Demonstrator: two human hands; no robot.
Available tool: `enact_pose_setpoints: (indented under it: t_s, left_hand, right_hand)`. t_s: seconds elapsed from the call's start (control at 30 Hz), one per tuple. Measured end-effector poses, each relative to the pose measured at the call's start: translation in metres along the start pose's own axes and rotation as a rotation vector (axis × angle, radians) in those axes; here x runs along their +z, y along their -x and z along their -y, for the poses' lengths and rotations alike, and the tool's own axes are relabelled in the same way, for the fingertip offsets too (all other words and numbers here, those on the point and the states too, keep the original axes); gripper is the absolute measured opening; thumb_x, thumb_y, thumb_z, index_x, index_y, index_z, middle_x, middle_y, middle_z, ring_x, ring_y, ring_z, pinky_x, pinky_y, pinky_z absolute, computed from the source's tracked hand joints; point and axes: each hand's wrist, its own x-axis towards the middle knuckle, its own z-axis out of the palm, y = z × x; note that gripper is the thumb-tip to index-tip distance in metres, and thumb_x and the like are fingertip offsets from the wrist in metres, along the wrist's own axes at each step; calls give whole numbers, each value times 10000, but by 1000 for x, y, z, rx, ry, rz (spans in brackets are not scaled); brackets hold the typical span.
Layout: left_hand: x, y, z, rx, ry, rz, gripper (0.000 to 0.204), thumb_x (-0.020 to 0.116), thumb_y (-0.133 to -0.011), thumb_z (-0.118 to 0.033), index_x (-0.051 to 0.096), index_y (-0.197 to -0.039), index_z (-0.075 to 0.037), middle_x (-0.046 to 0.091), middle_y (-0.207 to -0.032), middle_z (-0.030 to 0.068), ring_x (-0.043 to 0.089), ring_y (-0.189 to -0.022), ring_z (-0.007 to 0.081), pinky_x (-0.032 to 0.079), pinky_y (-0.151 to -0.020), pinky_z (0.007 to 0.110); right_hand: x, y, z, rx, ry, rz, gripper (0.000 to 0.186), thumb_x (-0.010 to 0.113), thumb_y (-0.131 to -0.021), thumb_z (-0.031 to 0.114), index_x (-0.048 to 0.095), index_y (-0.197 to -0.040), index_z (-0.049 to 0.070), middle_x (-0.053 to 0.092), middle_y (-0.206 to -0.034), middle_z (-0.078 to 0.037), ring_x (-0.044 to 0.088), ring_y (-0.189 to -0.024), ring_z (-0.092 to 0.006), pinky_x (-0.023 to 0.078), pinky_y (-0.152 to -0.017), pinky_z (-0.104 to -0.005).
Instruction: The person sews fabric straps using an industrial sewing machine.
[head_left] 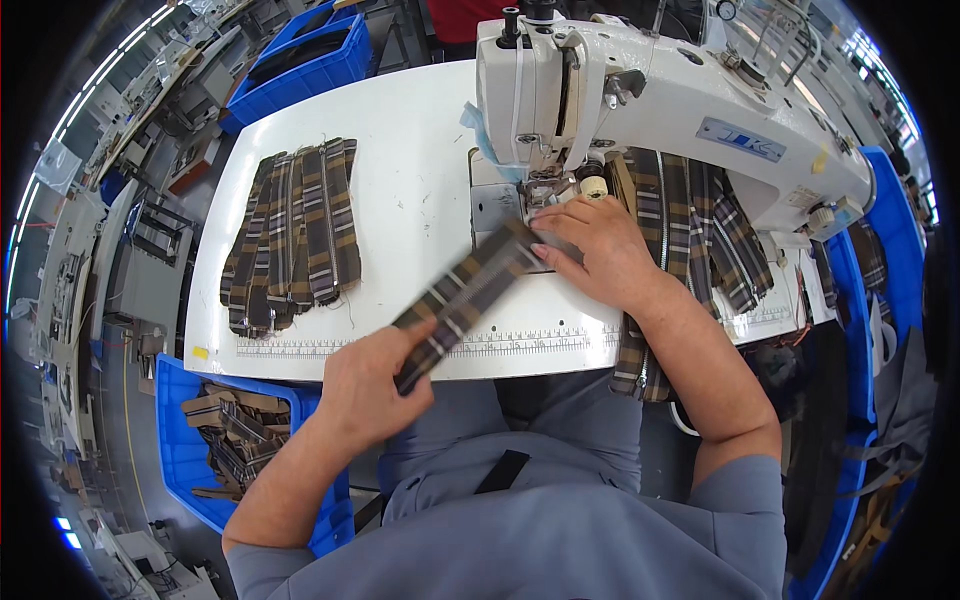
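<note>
A dark plaid fabric strip (468,290) with brown and white checks slants from my lap side up to the sewing machine's needle area; it is slightly blurred. My left hand (372,385) is closed round its near end, thumb and fingers gripping it. At the far end, beside the presser foot (545,190), my right hand (600,250) pinches the strip between thumb and fingers. The white sewing machine (650,110) stands over the work. Whether the strip lies under the foot is hidden by my right fingers.
Plaid zipper strips (295,235) lie fanned at the table's left; more plaid strips (675,215) lie under the machine arm, one hanging over the front edge. A ruler tape (480,343) runs along that edge. Blue bins (172,440) flank the table, the lower-left one holding plaid pieces.
</note>
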Motion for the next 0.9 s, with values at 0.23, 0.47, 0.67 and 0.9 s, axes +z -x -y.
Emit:
enact_pose_setpoints:
  t_s: [0.23,0.47,0.67,0.9]
  left_hand:
    - [19,-40,-4,442,180,98,517,654,-681,-52,814,-1155,-181,573,-1120,122,580,-1102,332,470,-971,445]
    - [53,-127,16,444,477,247,459,959,-720,-297,768,-1093,-110,575,-1307,125,566,-1255,322,494,-1055,435]
    - [45,-141,12,425,285,143,785,982,-671,-344,658,-1324,-52,528,-1512,137,529,-1403,339,461,-1170,454]
    - [37,-157,13,377,269,224,877,988,-632,-381,651,-1367,-42,534,-1539,130,508,-1442,321,426,-1214,461]
  right_hand:
    - [-3,-1,4,-68,-118,-6,259,791,-863,227,770,-1073,77,759,-1109,-62,670,-1022,-278,502,-889,-410]
    - [-3,3,5,-82,-24,91,388,808,-829,300,769,-1153,89,749,-1227,-22,640,-1125,-241,466,-966,-414]
    - [-3,1,2,-71,61,43,413,804,-847,359,763,-1132,62,750,-1182,-54,643,-1084,-251,463,-926,-409]
    - [-3,-1,1,-6,58,70,449,788,-857,393,756,-1139,45,747,-1177,-71,641,-1064,-261,460,-921,-405]
